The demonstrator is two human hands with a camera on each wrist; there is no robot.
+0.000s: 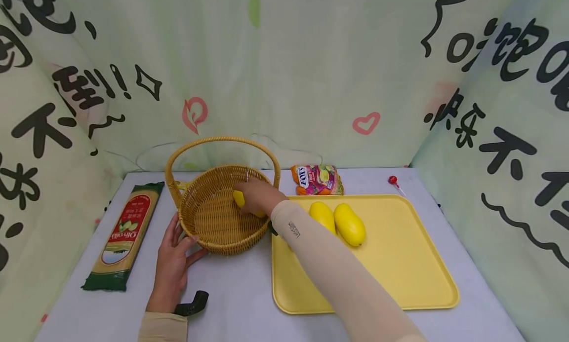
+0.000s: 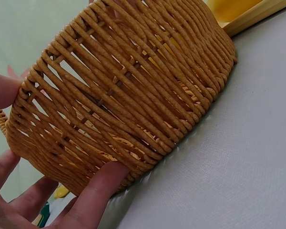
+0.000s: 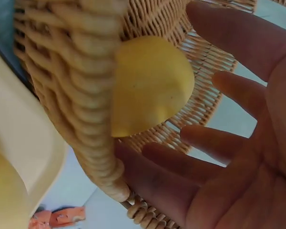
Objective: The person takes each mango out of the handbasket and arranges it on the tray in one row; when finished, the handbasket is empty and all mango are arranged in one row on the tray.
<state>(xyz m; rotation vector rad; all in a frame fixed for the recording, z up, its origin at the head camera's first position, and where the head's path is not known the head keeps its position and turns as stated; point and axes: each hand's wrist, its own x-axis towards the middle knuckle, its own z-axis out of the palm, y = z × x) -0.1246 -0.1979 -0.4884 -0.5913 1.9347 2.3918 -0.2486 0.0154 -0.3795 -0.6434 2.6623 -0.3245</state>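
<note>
A round wicker basket [image 1: 213,213] with a tall arched handle stands on the table. My left hand [image 1: 171,265] is at its near left side, its spread fingers [image 2: 102,188] touching the woven outer wall and rim. My right hand [image 1: 258,196] reaches inside the basket, over a yellow mango [image 3: 152,86] that lies against the inner wall. In the right wrist view the fingers are spread and a gap shows between most of them and the mango. Two more yellow mangoes [image 1: 350,224] lie on the yellow tray [image 1: 391,273], partly behind my right sleeve.
A long pack with a red label [image 1: 129,228] lies left of the basket. Behind the tray are a colourful candy bag [image 1: 317,180] and a red lollipop [image 1: 393,180]. A small yellow thing [image 1: 182,185] is partly hidden behind the basket. Printed curtains surround the table.
</note>
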